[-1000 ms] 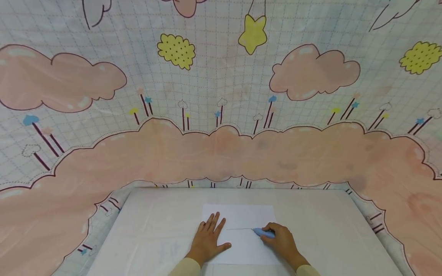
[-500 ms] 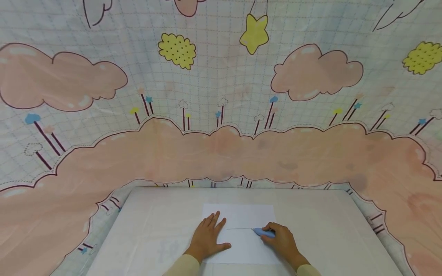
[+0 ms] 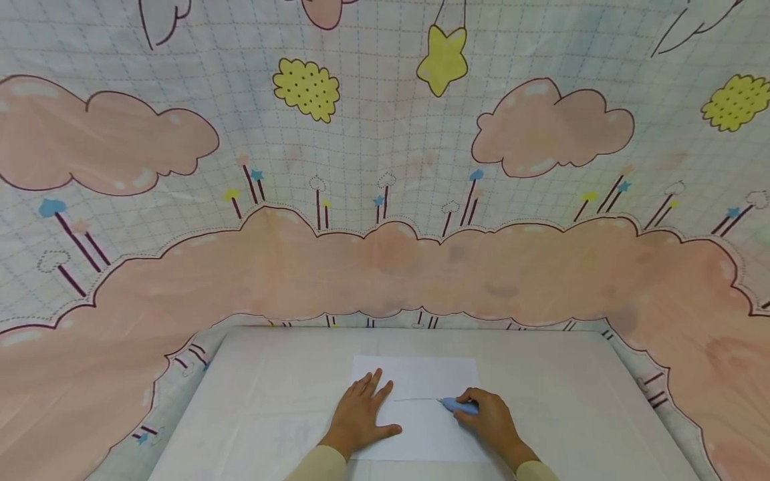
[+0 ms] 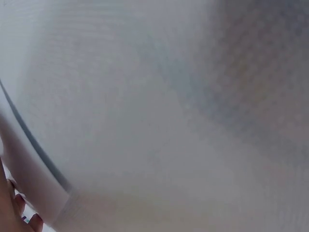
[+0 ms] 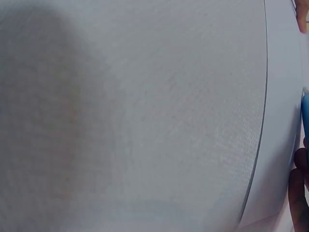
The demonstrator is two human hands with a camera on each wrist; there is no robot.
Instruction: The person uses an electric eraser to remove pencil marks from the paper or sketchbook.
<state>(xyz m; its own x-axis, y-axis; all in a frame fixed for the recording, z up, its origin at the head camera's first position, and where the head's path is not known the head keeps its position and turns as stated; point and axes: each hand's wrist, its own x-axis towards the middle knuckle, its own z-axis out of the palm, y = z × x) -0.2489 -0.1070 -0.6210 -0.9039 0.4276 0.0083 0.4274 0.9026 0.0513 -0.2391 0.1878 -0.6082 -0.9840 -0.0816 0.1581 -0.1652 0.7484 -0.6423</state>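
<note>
While your blue pen (image 3: 462, 406) points left: tip at the right end of the thin line (image 3: 415, 399); actual contact too small to tell.
Right hand (image 3: 493, 417): your fingers pinch the pen; likely best with light, even pressure and a smooth forearm stroke.
Left hand (image 3: 359, 415): your fingers lie straight, spread over the left side of the paper (image 3: 421, 434); press flat so it shouldn't slip.
Paper: on the surface (image 3: 589, 387), between and partly under your hands.
Line: roughly level; a jerk or twist could kink it.
</note>
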